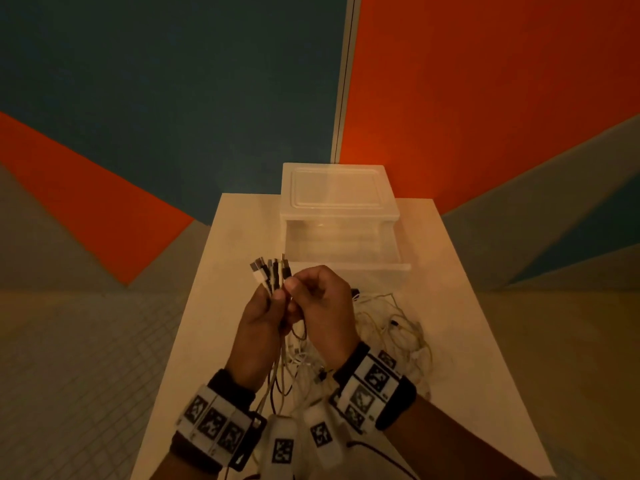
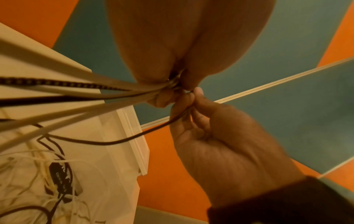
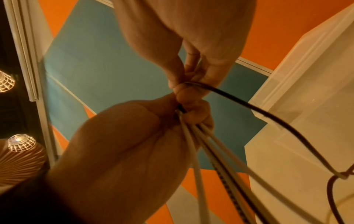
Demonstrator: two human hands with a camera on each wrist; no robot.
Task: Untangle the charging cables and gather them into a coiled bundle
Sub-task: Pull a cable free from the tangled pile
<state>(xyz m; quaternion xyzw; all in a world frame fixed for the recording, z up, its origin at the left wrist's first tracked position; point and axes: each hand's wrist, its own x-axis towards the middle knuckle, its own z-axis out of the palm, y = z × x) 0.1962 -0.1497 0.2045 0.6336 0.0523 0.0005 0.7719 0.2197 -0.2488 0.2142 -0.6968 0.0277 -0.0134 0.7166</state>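
White table [image 1: 221, 258], left hand [image 1: 258, 327] gripping cables [image 1: 273, 275], right hand [image 1: 323, 306] pinching one

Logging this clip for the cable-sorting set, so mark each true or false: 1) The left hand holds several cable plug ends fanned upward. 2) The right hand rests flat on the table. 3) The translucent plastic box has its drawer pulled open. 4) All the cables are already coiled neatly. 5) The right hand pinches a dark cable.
1) True: the left hand grips a bunch of white and dark cable plug ends.
2) False: the right hand is raised beside the left.
3) True: the translucent plastic box has its drawer pulled out.
4) False: a loose white cable tangle lies on the white table.
5) True: it pinches a dark cable.
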